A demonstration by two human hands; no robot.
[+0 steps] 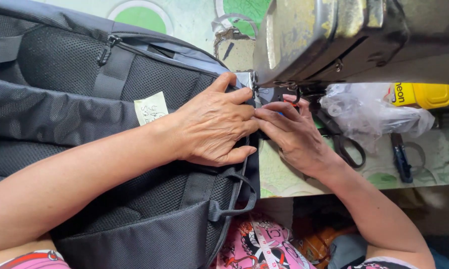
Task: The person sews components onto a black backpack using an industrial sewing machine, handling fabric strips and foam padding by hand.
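We press our left hand [212, 124] flat on the edge of the black backpack [85, 124], fingers spread, its grip pinning the fabric rather than closing around it. Our right hand [294, 134] pinches that same edge just beside it, under the sewing machine [329, 35]. The backpack lies across the tabletop [284, 177], a paper tag [151, 107] on its mesh back. Scissors [346, 147], a plastic bag [369, 112] and a yellow bottle [424, 94] sit further right.
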